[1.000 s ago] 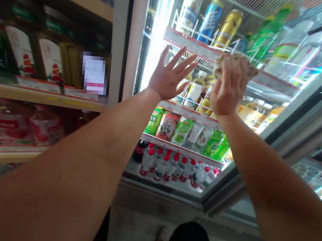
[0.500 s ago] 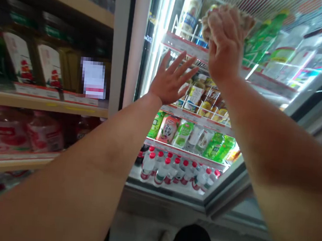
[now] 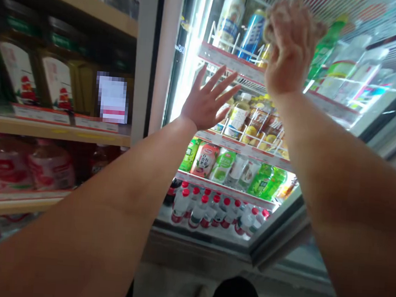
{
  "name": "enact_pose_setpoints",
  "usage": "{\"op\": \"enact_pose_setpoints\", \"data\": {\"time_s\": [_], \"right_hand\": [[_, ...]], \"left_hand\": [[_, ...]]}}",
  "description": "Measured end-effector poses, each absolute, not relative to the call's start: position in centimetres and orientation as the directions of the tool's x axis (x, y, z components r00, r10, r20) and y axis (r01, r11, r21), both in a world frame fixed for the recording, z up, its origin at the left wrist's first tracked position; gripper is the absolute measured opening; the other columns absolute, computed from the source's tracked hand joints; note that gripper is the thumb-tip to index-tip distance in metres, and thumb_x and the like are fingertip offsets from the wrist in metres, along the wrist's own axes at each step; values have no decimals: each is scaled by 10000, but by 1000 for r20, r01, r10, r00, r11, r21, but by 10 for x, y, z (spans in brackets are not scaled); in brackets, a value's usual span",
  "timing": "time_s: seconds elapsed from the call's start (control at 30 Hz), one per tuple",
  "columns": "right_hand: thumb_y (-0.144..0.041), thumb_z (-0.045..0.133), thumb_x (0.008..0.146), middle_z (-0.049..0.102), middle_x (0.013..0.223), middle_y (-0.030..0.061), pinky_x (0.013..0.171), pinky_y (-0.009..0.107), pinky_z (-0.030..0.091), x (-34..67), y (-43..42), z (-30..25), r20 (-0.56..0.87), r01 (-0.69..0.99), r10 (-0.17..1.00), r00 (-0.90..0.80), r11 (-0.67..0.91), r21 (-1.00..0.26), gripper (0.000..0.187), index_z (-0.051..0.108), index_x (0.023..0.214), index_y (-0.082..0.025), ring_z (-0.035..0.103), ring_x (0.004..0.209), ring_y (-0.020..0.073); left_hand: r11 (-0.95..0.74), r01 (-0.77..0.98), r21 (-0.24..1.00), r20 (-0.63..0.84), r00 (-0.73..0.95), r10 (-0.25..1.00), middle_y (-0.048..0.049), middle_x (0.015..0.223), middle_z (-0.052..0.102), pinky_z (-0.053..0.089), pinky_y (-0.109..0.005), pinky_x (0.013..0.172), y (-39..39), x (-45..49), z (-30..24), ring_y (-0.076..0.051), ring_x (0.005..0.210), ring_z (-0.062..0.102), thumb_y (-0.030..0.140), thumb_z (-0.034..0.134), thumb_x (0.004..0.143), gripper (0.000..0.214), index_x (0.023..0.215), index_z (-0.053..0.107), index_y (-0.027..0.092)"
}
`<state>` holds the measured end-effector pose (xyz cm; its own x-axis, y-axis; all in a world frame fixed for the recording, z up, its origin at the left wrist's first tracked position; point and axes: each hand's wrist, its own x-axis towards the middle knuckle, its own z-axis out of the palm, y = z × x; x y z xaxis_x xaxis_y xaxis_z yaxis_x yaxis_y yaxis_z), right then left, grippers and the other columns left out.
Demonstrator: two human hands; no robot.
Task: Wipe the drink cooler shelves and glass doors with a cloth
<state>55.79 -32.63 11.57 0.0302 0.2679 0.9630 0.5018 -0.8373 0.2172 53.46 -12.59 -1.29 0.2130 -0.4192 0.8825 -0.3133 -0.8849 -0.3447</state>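
Note:
My right hand is raised at the upper shelf of a lit drinks fridge, its fingers closed over a crumpled brownish cloth. Much of that cloth is hidden under the hand, and the fingers are a little blurred. Just left of it stand a blue can and a white can behind a wire rail. Lower and to the left, my left hand is spread with its fingers apart, holding nothing. It is in front of the shelf edge and the bottles below; I cannot tell whether it touches a surface.
Left of the fridge, wooden shelves carry large bottles. Inside the fridge are green cartons, red-capped bottles on the bottom, and clear bottles at upper right. A metal door frame runs along the right.
My right hand has moved right and slightly up with the cloth, uncovering more of the blue can. My left hand stays spread in nearly the same place.

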Motion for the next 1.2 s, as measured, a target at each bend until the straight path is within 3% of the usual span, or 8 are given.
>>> {"op": "enact_pose_setpoints", "data": {"time_s": [0.13, 0.33, 0.5, 0.53, 0.77, 0.93, 1.0, 1.2], "right_hand": [[-277, 413, 1043, 360, 1623, 79, 1242, 543, 94, 564, -360, 122, 995, 472, -89, 32, -877, -94, 482, 422, 1519, -206, 253, 1523, 266], [-374, 387, 1027, 372, 1616, -23, 1263, 459, 131, 567, -407, 93, 872, 482, 489, 0, -764, 429, 455, 487, 1467, -320, 216, 1527, 156], [-215, 322, 959, 335, 1630, 70, 1240, 535, 99, 586, -439, 97, 961, 356, -259, 94, -893, -276, 582, 382, 1535, -158, 235, 1526, 236], [-212, 314, 956, 325, 1633, 81, 1239, 546, 76, 587, -440, 94, 944, 352, -315, 97, -877, -328, 590, 370, 1539, -142, 226, 1527, 247], [-351, 321, 1006, 383, 1605, -18, 1243, 539, 143, 577, -433, 45, 968, 498, 252, -3, -839, 220, 483, 466, 1465, -325, 233, 1511, 221], [-269, 242, 978, 447, 1554, 105, 1238, 518, 125, 601, -446, 51, 971, 515, -222, -82, -844, -149, 534, 479, 1445, -163, 306, 1461, 257], [-269, 211, 983, 413, 1571, 127, 1241, 533, 83, 601, -447, 47, 963, 532, -263, -57, -824, -193, 552, 442, 1466, -134, 272, 1475, 273], [-378, 325, 994, 427, 1564, -34, 1228, 627, 107, 577, -435, 13, 940, 495, 323, 111, -838, 229, 499, 426, 1483, -376, 188, 1530, 301]], "left_hand": [[-876, -332, -349, 877, 213, -430, 12, 1677, 151, -107, -615, 1255, -125, 535, -13, -252, 1557, -15, 388, 402, 970, 636, 1582, 251, 301], [-872, -349, -343, 881, 203, -427, 9, 1676, 159, -100, -623, 1255, -125, 535, -13, -255, 1556, -19, 413, 381, 978, 615, 1573, 277, 298], [-867, -375, -327, 886, 199, -420, 44, 1674, 146, -126, -606, 1256, -124, 538, -12, -252, 1556, -14, 413, 404, 959, 628, 1570, 281, 328], [-866, -382, -324, 887, 195, -418, 62, 1673, 135, -137, -587, 1259, -123, 540, -12, -242, 1557, -15, 412, 404, 956, 629, 1569, 279, 339], [-811, -491, -318, 879, 168, -446, 167, 1648, 69, -259, -498, 1231, -117, 545, -10, -234, 1558, -45, 483, 411, 925, 679, 1573, 218, 416], [-813, -507, -288, 881, 192, -432, 157, 1652, 156, -267, -487, 1240, -119, 542, -11, -248, 1551, -121, 533, 473, 876, 766, 1585, 235, 370], [-813, -506, -286, 880, 196, -432, 164, 1648, 180, -281, -485, 1232, -119, 543, -10, -269, 1558, -91, 540, 482, 872, 766, 1580, 246, 366], [-833, -474, -284, 882, 211, -421, 153, 1661, 35, -272, -584, 1214, -119, 547, -8, -311, 1554, -20, 526, 422, 947, 666, 1557, 296, 291]]}}
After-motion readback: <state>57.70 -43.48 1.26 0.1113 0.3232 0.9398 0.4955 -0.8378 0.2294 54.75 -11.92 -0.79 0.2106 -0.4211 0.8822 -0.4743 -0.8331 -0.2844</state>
